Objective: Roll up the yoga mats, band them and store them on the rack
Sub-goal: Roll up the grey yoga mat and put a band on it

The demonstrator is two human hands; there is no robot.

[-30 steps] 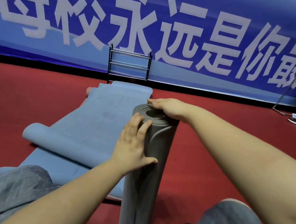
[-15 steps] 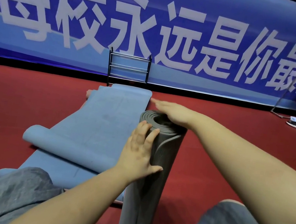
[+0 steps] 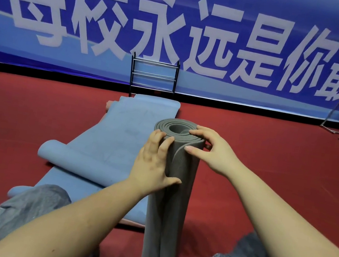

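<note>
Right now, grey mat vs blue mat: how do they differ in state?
The grey mat is fully rolled into a tight tube; the blue mat is mostly flat, with only its near end curled over. The grey mat stands upright on end on the red floor; the blue mat lies along it. The left hand and right hand are both on the grey mat; neither touches the blue one. No band shows on either.
</note>
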